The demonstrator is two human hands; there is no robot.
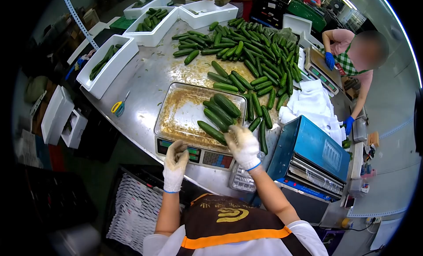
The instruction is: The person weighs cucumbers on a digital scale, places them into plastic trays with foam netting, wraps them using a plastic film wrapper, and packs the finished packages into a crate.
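Observation:
Several dark green cucumbers (219, 109) lie side by side on the metal tray (176, 117) of a digital weighing scale (200, 157). My right hand (243, 148), in a white glove, is at the tray's right front edge. Its fingers are bent and apart, with the tips against the near end of the lowest cucumber (210, 131); no grip round it shows. My left hand (176, 162), also gloved, hovers in front of the scale's display. Its fingers curl loosely with a gap to the thumb, and nothing is in it.
A big heap of cucumbers (260, 44) covers the table's far side. White foam boxes (112, 57) line the left and back. Yellow-handled scissors (118, 108) lie left. A blue wrapping machine (308, 154), white cloths (310, 102) and clear plastic trays (242, 178) are right; a blue-gloved co-worker (348, 57) stands beyond.

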